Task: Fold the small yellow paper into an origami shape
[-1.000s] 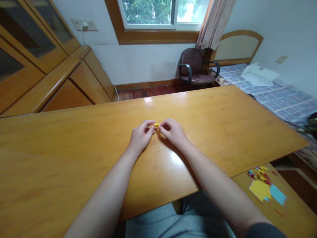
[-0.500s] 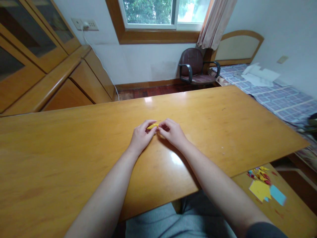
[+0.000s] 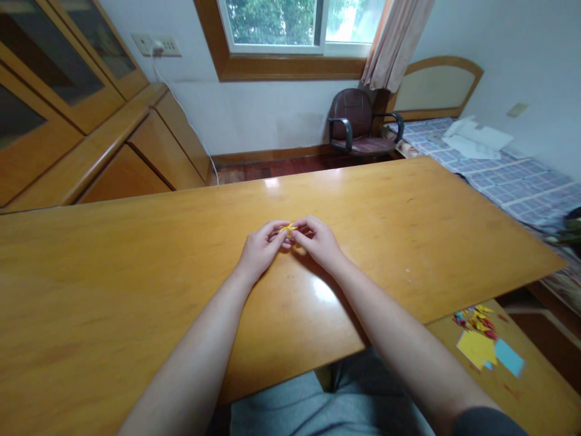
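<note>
A small folded piece of yellow paper (image 3: 287, 228) is pinched between both hands just above the wooden table (image 3: 136, 266). My left hand (image 3: 260, 249) grips its left side with curled fingers. My right hand (image 3: 318, 242) grips the right side, thumb and fingertips pressed together on it. Most of the paper is hidden by the fingers.
A lower side table (image 3: 521, 387) at the bottom right carries yellow and blue paper squares (image 3: 485, 348) and colourful scraps (image 3: 474, 318). Wooden cabinets (image 3: 68, 121) line the left wall. A dark armchair (image 3: 361, 121) and a bed (image 3: 508, 175) stand beyond the table.
The hands stay in the same spot, the fingers shifting slightly on the yellow paper, of which less now shows between the fingertips.
</note>
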`<state>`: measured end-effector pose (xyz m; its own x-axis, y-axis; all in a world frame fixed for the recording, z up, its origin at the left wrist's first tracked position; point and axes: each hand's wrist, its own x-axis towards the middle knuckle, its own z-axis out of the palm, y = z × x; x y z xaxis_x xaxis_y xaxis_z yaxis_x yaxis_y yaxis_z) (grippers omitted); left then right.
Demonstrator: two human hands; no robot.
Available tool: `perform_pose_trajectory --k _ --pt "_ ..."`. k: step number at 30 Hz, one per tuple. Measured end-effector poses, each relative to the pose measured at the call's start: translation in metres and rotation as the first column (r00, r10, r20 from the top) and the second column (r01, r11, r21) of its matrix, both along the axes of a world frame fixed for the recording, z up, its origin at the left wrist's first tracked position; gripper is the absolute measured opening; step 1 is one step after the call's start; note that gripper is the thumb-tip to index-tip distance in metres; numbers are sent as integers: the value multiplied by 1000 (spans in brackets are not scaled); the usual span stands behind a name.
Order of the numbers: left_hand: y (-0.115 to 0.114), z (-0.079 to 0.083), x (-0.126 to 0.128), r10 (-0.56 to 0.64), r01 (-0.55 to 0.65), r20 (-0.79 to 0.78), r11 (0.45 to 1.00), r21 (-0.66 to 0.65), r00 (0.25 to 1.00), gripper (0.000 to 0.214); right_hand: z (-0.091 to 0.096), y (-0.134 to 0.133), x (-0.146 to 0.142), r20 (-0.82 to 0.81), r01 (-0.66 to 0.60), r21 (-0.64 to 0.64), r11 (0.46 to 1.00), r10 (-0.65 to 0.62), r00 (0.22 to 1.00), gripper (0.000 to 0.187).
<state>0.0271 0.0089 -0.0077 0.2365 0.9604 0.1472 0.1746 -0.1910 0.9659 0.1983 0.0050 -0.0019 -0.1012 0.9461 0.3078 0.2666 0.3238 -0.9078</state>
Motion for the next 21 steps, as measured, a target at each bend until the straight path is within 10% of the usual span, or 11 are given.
perform_pose_trajectory --k 21 --pt "3 6 -1 -70 109 160 963 -245 985 42 1 -1 4 140 47 84 995 -59 988 19"
